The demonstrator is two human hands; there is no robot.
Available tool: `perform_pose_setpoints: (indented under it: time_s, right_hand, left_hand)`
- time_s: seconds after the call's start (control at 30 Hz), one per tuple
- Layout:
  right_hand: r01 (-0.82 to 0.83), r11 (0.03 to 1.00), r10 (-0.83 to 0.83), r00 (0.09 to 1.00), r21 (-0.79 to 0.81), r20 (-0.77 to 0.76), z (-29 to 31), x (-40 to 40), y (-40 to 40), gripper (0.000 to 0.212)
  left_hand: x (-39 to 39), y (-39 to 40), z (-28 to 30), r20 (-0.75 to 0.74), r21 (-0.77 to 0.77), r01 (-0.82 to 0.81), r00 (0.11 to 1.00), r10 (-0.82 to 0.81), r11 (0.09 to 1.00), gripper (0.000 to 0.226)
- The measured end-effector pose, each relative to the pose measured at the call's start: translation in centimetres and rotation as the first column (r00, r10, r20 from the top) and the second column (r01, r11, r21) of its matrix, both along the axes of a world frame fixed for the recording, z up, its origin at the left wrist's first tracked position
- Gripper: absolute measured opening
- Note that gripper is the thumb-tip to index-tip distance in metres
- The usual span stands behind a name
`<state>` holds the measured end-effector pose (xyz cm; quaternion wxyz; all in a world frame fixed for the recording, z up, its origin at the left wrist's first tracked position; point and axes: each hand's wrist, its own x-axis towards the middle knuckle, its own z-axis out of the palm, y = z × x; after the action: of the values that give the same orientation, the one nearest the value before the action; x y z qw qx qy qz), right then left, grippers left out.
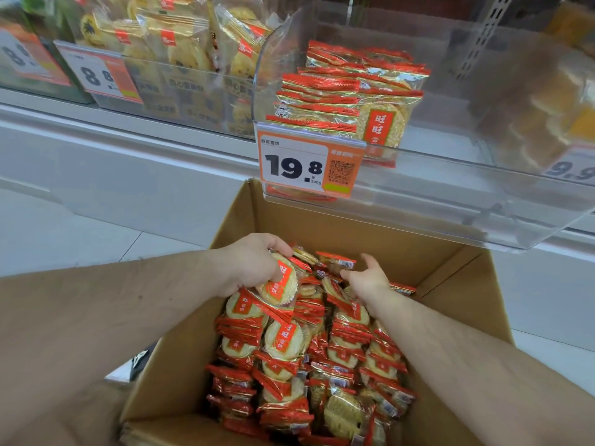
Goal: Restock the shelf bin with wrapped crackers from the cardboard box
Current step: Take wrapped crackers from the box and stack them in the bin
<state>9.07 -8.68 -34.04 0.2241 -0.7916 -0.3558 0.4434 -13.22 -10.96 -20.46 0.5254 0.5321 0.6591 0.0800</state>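
Observation:
An open cardboard box (351, 226) sits below the shelf, filled with several red-and-clear wrapped crackers (309, 358). My left hand (254, 262) is inside the box at its far left, closed around a small stack of wrapped crackers (281, 283). My right hand (368, 278) hovers over the pile to the right of it, fingers spread, holding nothing. Above, the clear plastic shelf bin (450, 175) holds a stacked row of the same crackers (351, 94) on its left side; its right side shows bare.
An orange price tag reading 19.8 (306, 162) hangs on the bin's front lip, just above the box's back wall. Neighbouring bins hold other cracker packs (174, 37) at the left and yellowish packs (547, 101) at the right. White shelf base and floor lie left.

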Motion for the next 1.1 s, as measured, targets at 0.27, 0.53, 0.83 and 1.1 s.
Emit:
perform_pose_setpoints:
  time_s: [0.27,0.53,0.83,1.1]
  right_hand:
    - [-0.128,0.988,0.097,0.954,0.092,0.283,1.2,-0.6,-1.3,0.015]
    - [-0.393,0.844,0.310,0.913,0.364,0.266,11.0,2.2,-11.7,0.028]
    - [-0.458,0.712,0.410,0.886,0.532,0.215,16.8,0.9,-14.6,0.038]
    - [-0.347,0.770,0.373,0.926,0.536,0.063,22.0,1.4,-12.6,0.063]
  left_hand:
    - [0.3,0.2,0.9,0.127,-0.025,-0.101,0.986,0.103,0.995,0.019]
    - [2.1,-1.3,1.3,0.155,-0.035,-0.040,0.987,0.045,0.999,0.029]
    - [5.2,-4.5,4.6,0.509,0.004,-0.008,0.861,0.005,1.000,0.029]
    - [4.2,-5.1,8.5,0.499,0.390,0.064,0.824,-0.269,0.919,0.045]
